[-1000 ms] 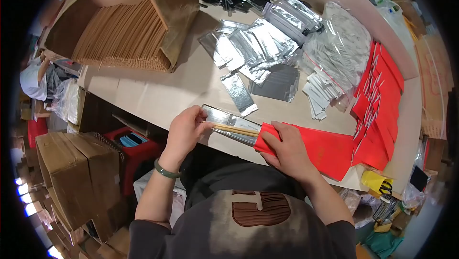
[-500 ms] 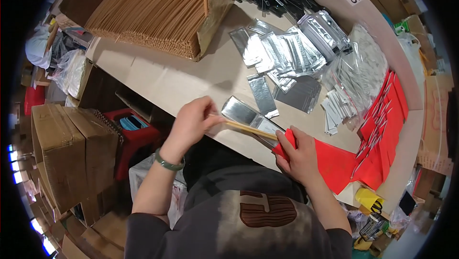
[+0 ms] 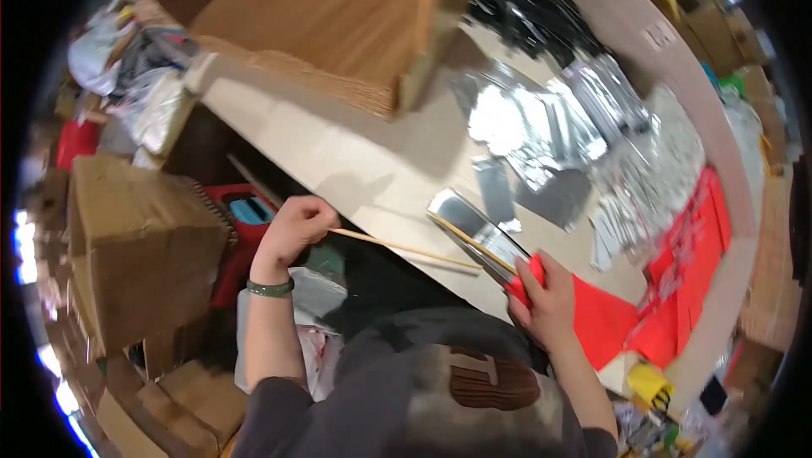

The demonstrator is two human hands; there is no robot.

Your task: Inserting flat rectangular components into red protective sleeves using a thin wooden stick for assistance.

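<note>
From where I stand, I see a dark grey shirt (image 3: 364, 403) with short sleeves (image 3: 272, 409) that leave both forearms bare. A pale beige patch (image 3: 436, 420) spreads softly across its front, and on that sits a rounded brown figure (image 3: 499, 384) with darker lines running through it, a little blurred. The trousers (image 3: 376, 285) are black. A smooth green bangle (image 3: 271, 290) rings the wrist behind the left hand (image 3: 296, 228).

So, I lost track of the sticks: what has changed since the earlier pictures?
The left hand has moved left, drawing one stick clear of the red packet. It has let go of the other stick, which still runs to the packet. The right hand still grips the packet; the silver pouches lie as before.
</note>
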